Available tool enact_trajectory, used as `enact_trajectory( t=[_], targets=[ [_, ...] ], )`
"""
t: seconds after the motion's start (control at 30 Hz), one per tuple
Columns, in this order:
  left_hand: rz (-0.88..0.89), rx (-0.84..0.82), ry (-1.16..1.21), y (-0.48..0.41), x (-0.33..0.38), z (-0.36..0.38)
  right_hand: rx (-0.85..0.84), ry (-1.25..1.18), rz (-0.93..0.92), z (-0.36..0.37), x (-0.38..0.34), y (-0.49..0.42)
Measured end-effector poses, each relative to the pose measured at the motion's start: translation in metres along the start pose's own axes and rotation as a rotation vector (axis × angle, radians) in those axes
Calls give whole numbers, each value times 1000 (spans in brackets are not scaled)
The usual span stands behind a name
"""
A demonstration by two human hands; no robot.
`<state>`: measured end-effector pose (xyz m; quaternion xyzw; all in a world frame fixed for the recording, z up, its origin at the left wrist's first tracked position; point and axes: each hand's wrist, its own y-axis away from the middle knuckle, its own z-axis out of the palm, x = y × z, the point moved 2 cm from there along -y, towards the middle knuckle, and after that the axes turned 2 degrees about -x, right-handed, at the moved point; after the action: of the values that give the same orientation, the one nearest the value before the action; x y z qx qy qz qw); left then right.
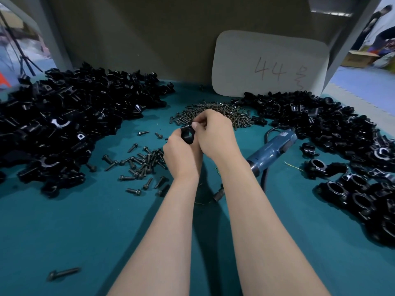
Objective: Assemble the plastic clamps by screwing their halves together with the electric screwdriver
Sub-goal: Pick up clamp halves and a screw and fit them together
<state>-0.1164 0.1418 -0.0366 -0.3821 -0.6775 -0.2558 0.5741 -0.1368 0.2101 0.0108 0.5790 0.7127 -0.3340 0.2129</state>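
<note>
Left hand (181, 152) grips the clamp (187, 136) above the table (85, 221), right hand (213, 133) pinches its top — likely seating a screw: keep halves aligned, start it straight, then take the driver (271, 149) lying alongside.

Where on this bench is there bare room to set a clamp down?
Bare mat near left, between the half heap, lone bolt and left forearm; also near right, between right forearm and finished clamps. Crowded: centre, with bolts, screws and screwdriver.

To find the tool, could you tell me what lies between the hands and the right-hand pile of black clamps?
In the head view, the blue electric screwdriver lies there on the teal mat.
</note>
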Motion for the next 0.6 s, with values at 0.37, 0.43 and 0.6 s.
enact_trajectory(
  t=[0.37,0.43,0.6],
  targets=[
    [54,56,-231,-1,0,-5,42,46,-33,6,4,1],
    [53,46,-159,0,2,-6,51,-27,-32,4,5,1],
    [-147,-41,425,-3,2,-5,134,0,95,-12,29,-1]
  ],
)
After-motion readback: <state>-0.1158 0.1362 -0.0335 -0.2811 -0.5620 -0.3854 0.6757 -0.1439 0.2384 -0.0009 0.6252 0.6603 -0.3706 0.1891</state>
